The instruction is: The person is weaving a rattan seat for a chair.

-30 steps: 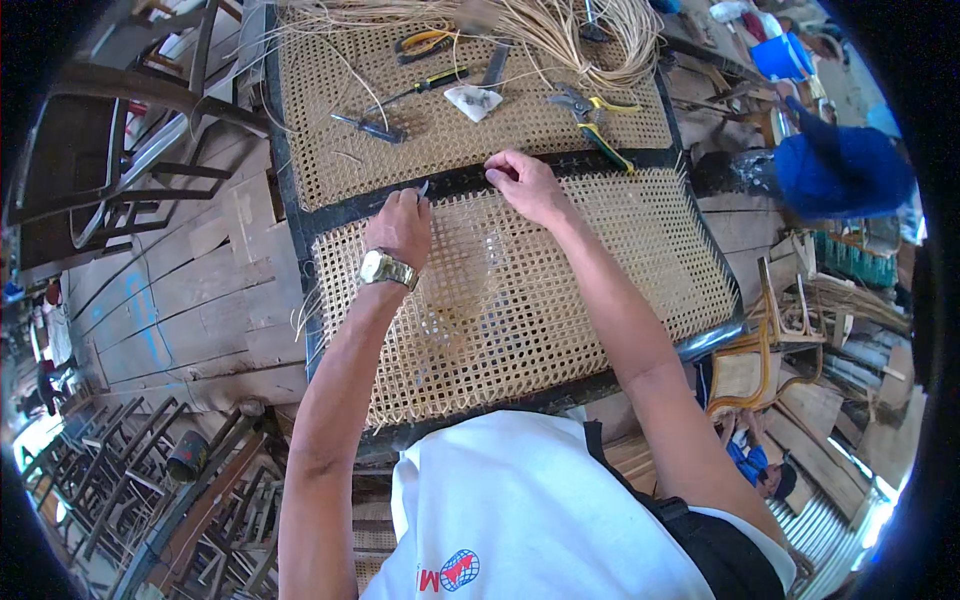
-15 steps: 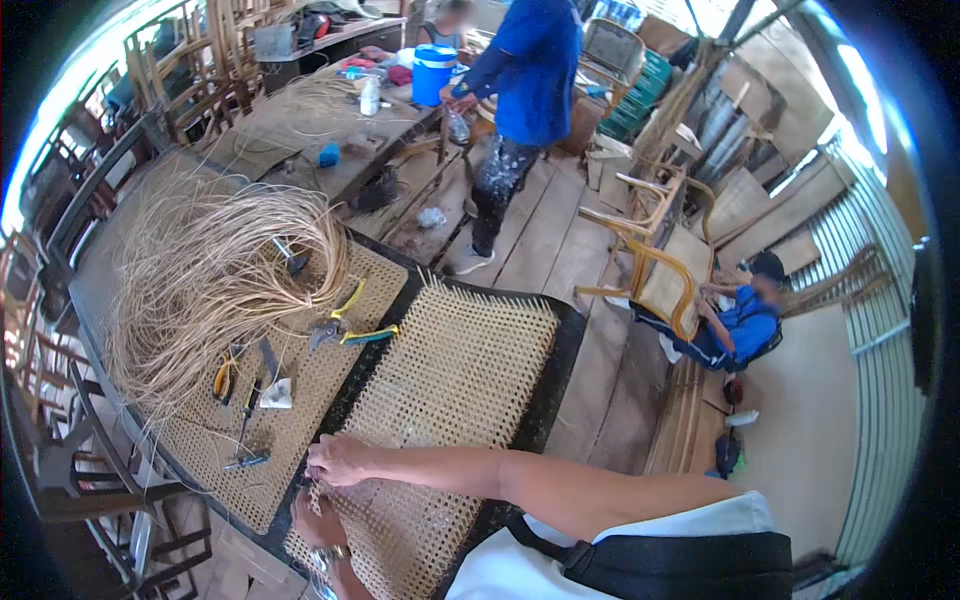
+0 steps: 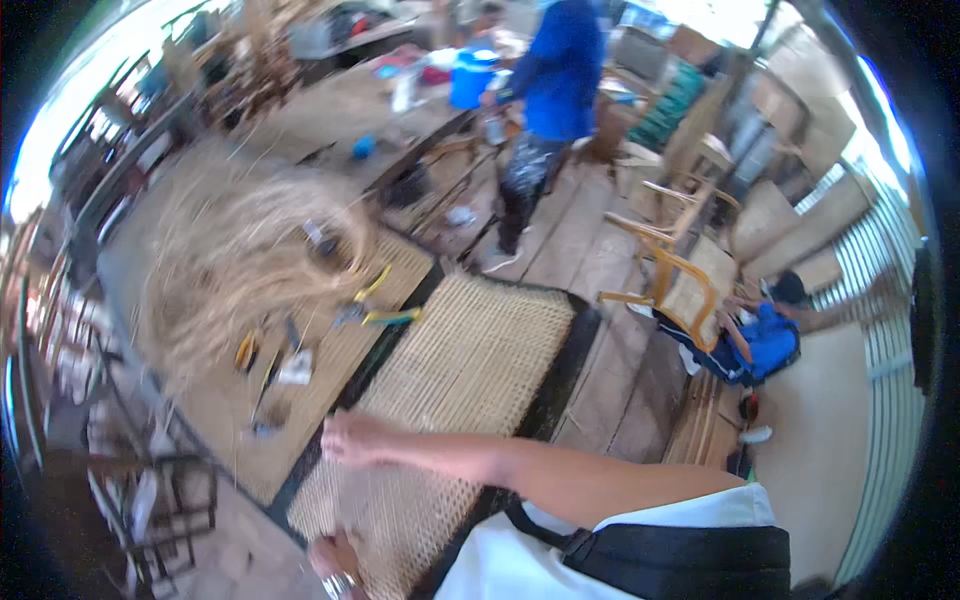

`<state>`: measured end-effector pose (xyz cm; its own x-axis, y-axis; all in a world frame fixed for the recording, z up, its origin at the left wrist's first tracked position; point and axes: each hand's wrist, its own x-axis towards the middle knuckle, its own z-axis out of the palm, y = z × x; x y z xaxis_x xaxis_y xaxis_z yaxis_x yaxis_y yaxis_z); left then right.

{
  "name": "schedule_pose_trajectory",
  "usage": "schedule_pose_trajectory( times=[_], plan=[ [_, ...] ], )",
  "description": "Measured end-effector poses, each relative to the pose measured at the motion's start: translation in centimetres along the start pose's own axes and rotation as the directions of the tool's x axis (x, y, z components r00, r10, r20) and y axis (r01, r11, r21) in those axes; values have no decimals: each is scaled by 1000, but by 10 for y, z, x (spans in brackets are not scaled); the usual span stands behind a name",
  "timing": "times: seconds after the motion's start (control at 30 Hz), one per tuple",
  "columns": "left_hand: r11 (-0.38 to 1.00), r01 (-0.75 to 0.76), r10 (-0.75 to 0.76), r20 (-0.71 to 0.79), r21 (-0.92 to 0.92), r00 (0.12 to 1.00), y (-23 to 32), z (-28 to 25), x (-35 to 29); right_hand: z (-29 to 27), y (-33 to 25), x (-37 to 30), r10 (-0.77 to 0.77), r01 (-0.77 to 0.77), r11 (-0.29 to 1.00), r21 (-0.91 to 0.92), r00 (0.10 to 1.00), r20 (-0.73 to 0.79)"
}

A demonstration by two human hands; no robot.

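A woven cane webbing panel (image 3: pixel 490 330) lies on the dark table frame in front of me. At its left edge rests my right hand (image 3: pixel 358 438), with fingers curled in; motion blur hides what they may hold. Lower down on the same edge is my left hand (image 3: pixel 333 555), with a metal-banded watch at the wrist and the fingers smeared. Beyond the panel's left edge, a second cane sheet carries yellow-handled cutters (image 3: pixel 375 300), orange-and-black pliers (image 3: pixel 246 352), a thin dark screwdriver-like tool (image 3: pixel 266 385) and a small white piece (image 3: pixel 296 368).
A large heap of loose cane strands (image 3: pixel 250 260) covers the far left of the table, with a hammer-like tool (image 3: pixel 320 238) on it. One person in blue stands behind, near a blue cooler (image 3: pixel 472 78). Another sits at right by a wooden chair (image 3: pixel 670 265).
My left hand has moved down the panel's edge, away from my right hand. The whole view has shifted and blurred; the tools look unmoved on the sheet.
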<state>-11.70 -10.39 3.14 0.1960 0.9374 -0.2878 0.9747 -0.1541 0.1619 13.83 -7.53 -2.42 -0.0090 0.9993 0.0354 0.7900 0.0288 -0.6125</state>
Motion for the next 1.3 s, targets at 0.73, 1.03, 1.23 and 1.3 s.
schedule_pose_trajectory(
  times=[0.73, 1.03, 1.23, 1.3],
  plan=[
    [953, 9, 72, 255, -304, 964, -40, -4, 0, 12, 7, 6, -54, 59, 995, -77, 997, 64],
    [934, 70, 37, 289, -352, 957, -51, -3, -4, 7, 0, 4, -100, 111, 987, -120, 990, 95],
    [914, 79, 65, 337, -398, 939, -56, -7, 0, 1, -20, 5, -175, 198, 930, -309, 979, 102],
    [918, 97, 62, 379, -386, 923, -58, -7, 0, -2, -28, 4, -96, 230, 876, -424, 945, 313]
  ],
)
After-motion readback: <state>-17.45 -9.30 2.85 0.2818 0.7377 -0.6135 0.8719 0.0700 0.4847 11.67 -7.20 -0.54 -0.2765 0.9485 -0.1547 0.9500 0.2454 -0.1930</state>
